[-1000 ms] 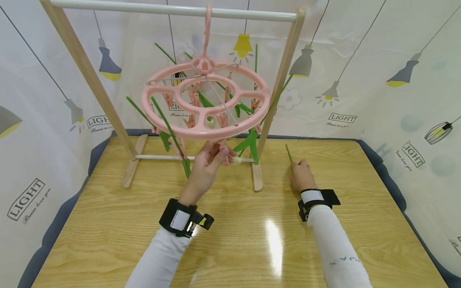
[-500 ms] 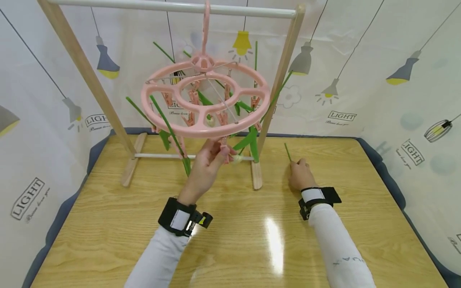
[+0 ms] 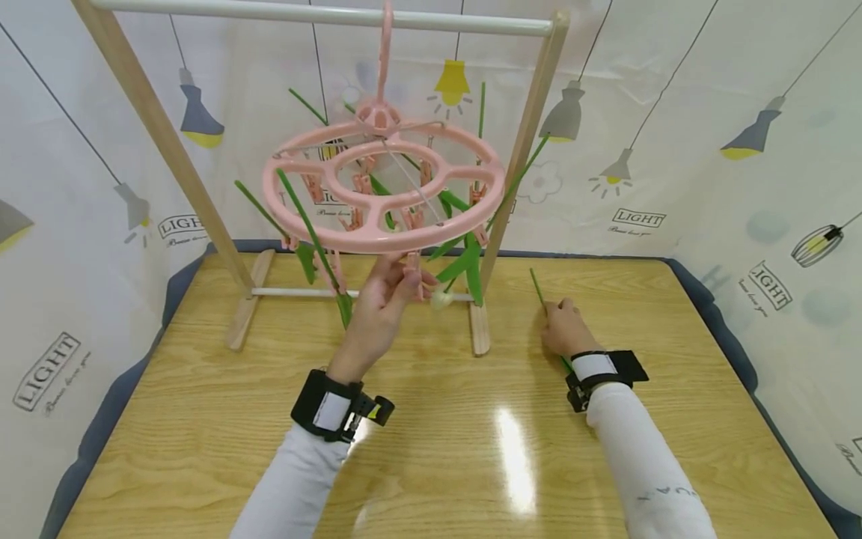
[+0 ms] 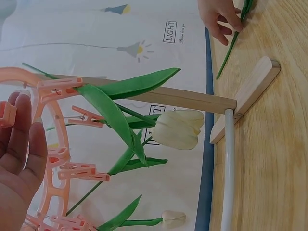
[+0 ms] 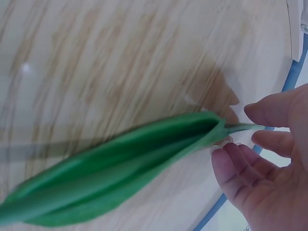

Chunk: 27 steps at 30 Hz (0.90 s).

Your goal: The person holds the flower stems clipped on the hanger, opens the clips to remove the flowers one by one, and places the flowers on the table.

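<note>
A pink clip hanger (image 3: pixel 384 243) hangs by its hook from the rack. My left hand (image 3: pixel 377 307) holds one of its pink clothes pegs (image 3: pixel 414 273) under the front of the ring, between thumb and fingers. In the left wrist view only part of that peg (image 4: pixel 6 114) shows. Beside it hangs a white tulip (image 4: pixel 178 129) upside down, clipped by its stem. On the table to the right, my right hand (image 3: pixel 564 329) has thumb and forefinger around a green stem (image 3: pixel 536 286). Its long folded leaf (image 5: pixel 120 168) fills the right wrist view; its flower is out of sight.
The rack has wooden posts (image 3: pixel 164 142), a white top bar (image 3: pixel 323 13), a lower bar and wooden feet (image 3: pixel 480 329). Several more tulips hang from the ring, their green stems (image 3: pixel 525 176) sticking out above it. A patterned cloth stands behind the table (image 3: pixel 431 449).
The hanger ring has swung slightly, and my left hand with the peg has shifted a little left. At the right, the stem has tilted slightly, and a green bit now shows below my right hand.
</note>
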### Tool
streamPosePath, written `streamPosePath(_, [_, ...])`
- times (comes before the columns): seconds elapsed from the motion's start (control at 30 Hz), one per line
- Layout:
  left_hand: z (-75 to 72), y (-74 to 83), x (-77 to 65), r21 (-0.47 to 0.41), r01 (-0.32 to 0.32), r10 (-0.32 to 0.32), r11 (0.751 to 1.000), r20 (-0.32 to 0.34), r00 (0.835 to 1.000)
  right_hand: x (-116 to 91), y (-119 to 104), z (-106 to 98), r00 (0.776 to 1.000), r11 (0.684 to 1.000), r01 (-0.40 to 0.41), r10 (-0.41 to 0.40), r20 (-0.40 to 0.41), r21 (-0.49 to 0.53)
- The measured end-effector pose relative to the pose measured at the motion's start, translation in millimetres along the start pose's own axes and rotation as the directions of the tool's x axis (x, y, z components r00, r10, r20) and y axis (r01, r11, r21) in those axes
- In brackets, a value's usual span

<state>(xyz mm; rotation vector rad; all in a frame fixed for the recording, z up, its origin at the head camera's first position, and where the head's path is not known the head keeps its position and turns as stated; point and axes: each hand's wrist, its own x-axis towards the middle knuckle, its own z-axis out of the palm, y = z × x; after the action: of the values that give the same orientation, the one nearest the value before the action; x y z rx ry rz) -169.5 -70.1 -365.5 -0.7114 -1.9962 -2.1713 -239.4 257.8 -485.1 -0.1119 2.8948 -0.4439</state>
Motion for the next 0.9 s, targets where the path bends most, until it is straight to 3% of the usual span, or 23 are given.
streamPosePath(0.47, [-4.1,0.6,-4.4,0.0,-0.067,0.067,0.998,0.004,0.998,-6,7,-6,0.999,0.999,0.036,-0.036,0.005,0.007])
streamPosePath(0.73, [-11.2,5.3,-12.8,0.095,0.002,-0.003,0.996,0.011,1.0,-2,16,-7,0.997,0.997,0.075,-0.075,0.019,0.013])
streamPosePath(0.9, [-20.9,8.9,-21.6,0.193,-0.028,0.018,0.981,0.05,0.999,-3,19,-10,0.997,0.997,0.058,-0.06,0.048,0.046])
